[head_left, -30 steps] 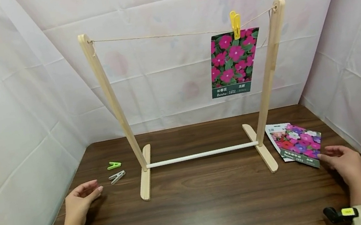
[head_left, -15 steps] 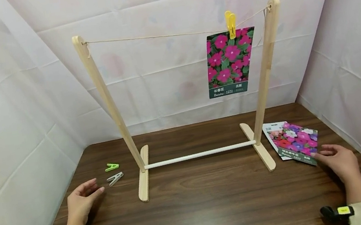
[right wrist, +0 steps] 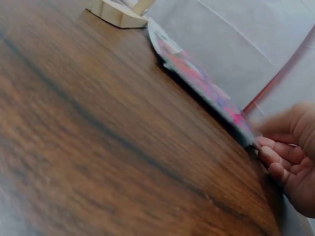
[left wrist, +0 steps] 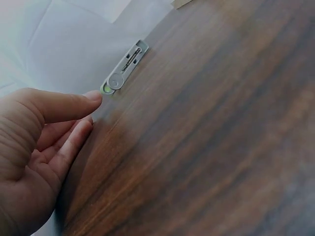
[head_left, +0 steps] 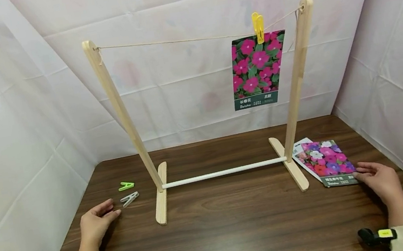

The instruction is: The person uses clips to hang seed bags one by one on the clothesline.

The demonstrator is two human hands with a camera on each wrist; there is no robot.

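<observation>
My left hand (head_left: 109, 208) rests on the dark wooden table (head_left: 236, 235) with relaxed fingers and holds nothing. Its thumb tip (left wrist: 93, 96) lies just short of a grey clothespin (head_left: 130, 198) (left wrist: 125, 69). A green clothespin (head_left: 126, 185) lies just beyond it. My right hand (head_left: 359, 172) (right wrist: 263, 140) touches the near right corner of a flowered seed packet (head_left: 327, 162) (right wrist: 197, 73), which lies on a second, whiter packet (head_left: 301, 148).
A wooden stand (head_left: 121, 112) with a white crossbar (head_left: 225, 172) stands mid-table, its right foot (right wrist: 115, 12) beside the packets. A yellow clothespin (head_left: 259, 27) holds a pink-flower packet (head_left: 258, 69) on the string (head_left: 171, 41). White cloth walls enclose the table.
The top seed packet has turned under my right fingers and now lies squarer, closer to the stand's foot. My left hand has crept slightly towards the grey clothespin.
</observation>
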